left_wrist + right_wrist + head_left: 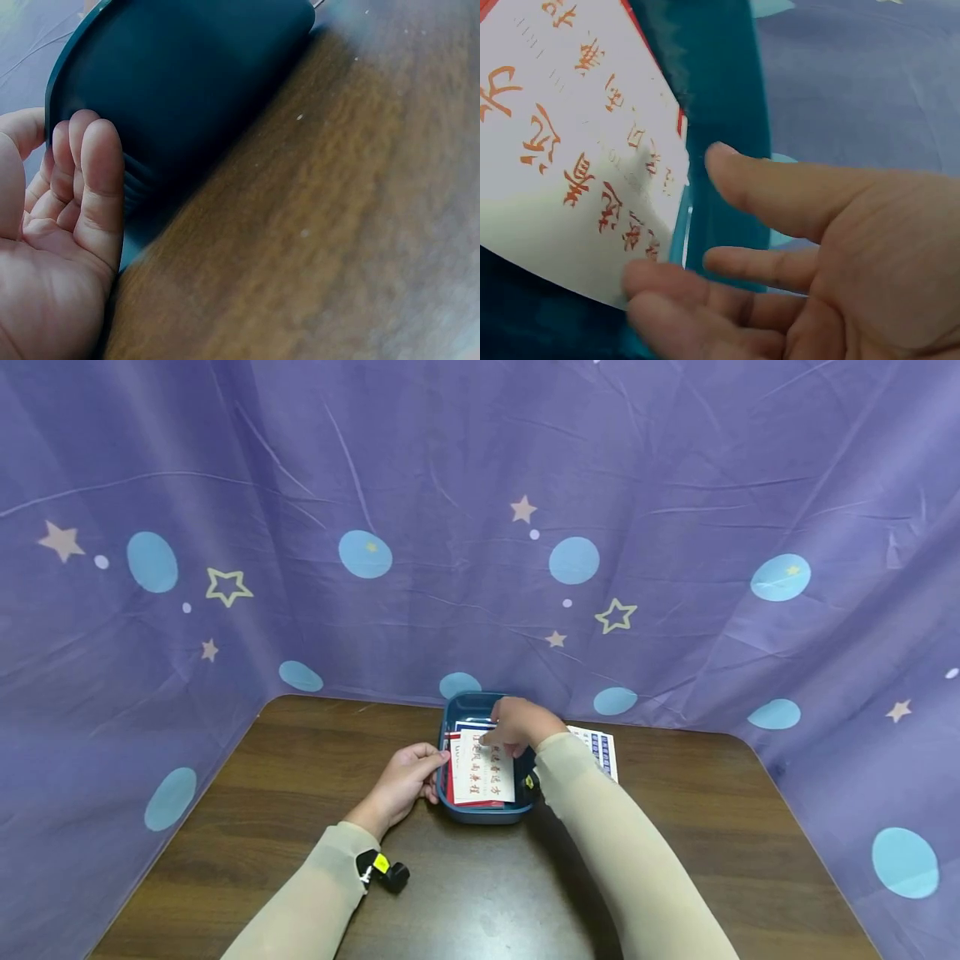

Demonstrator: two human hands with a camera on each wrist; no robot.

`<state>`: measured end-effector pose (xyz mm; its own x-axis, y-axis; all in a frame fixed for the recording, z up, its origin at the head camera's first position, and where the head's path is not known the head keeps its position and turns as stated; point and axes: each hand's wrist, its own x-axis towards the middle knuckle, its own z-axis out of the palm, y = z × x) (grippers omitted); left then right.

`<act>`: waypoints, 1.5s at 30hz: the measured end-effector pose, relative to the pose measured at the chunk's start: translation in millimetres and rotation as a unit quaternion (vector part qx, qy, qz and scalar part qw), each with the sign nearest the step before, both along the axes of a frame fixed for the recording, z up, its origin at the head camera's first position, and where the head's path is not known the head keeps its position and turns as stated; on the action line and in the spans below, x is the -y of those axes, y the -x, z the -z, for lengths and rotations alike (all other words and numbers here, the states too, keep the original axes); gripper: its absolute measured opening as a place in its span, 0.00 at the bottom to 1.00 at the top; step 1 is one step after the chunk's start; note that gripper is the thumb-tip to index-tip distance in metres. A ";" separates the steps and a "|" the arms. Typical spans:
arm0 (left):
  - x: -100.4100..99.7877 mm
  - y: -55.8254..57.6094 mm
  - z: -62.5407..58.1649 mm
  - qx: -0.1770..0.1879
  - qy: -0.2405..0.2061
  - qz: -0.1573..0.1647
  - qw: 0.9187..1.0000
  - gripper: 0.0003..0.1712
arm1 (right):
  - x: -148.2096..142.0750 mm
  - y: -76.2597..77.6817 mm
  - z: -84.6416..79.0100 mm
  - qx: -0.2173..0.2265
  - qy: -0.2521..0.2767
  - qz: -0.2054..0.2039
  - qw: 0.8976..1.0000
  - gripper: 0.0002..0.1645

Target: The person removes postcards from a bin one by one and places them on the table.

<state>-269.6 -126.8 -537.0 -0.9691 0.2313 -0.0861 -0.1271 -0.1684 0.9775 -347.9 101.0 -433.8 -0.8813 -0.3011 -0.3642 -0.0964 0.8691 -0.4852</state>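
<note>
A dark teal plastic bin [486, 817] stands on the table near the curtain, with a white card [483, 781] bearing orange handwritten characters on top of other cards inside. My left hand [405, 781] grips the bin's left side. In the left wrist view its fingers [101, 161] press the outer wall [195, 75] while the thumb goes over the rim. Over the far part of the bin is my right hand [519, 725]. The right wrist view shows its thumb and fingers [664, 289] apart, with fingertips at the end of the white card [547, 225].
White sheets with blue printing [606, 752] lie right of the bin, partly behind my right forearm. Red-edged and blue-edged cards [467, 725] show under the white card. A purple curtain [465, 527] with stars and blue ovals hangs behind the brown wooden table [285, 793].
</note>
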 end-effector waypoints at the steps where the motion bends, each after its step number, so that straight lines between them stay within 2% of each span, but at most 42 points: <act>1: -0.4 0.3 0.6 0.000 0.000 0.001 1.000 0.17 | 1.6 0.6 1.5 0.004 -0.014 -0.002 1.000 0.38; 7: -2.1 1.7 4.1 -0.002 0.000 0.003 1.000 0.14 | 9.0 0.0 9.3 -0.004 -0.079 0.006 0.997 0.40; 11: -2.3 1.1 3.3 -0.002 -0.001 0.003 1.000 0.15 | 12.9 -0.9 10.4 -0.005 -0.089 0.015 0.996 0.45; 15: -1.9 0.2 2.3 0.001 -0.002 0.001 1.000 0.16 | 15.5 -1.4 11.5 -0.010 -0.098 0.011 0.995 0.42; 19: -1.7 0.1 2.4 0.000 -0.002 -0.001 1.000 0.19 | 16.9 -3.0 12.6 -0.036 -0.117 0.001 0.993 0.39; 25: -2.1 1.5 3.8 -0.003 -0.001 -0.001 1.000 0.19 | 18.9 -5.4 11.5 -0.076 -0.152 -0.018 0.985 0.40; 28: -1.9 1.8 3.7 -0.002 -0.002 -0.002 1.000 0.17 | 18.9 -4.9 10.5 -0.070 -0.149 -0.014 0.986 0.40; 32: -1.4 2.1 2.8 -0.001 0.001 -0.003 1.000 0.18 | 17.5 -0.8 10.5 -0.055 -0.119 -0.005 0.991 0.38; 37: 0.0 2.5 2.1 -0.002 0.005 0.000 1.000 0.19 | 15.7 3.5 12.0 -0.074 -0.087 0.008 0.993 0.38; 42: 0.1 2.2 2.7 -0.005 0.004 -0.001 1.000 0.19 | 16.9 1.6 12.9 -0.070 -0.099 0.001 0.993 0.44; 45: -0.5 1.6 3.1 -0.006 0.002 0.000 1.000 0.18 | 17.5 -1.7 13.4 -0.070 -0.106 -0.005 0.992 0.43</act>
<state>-271.2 -126.3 -540.2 -0.9701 0.2308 -0.0748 -0.1149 -0.1655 0.9795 -346.2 83.6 -447.2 -0.9256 -0.2388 -0.2938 -0.1585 0.9491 -0.2721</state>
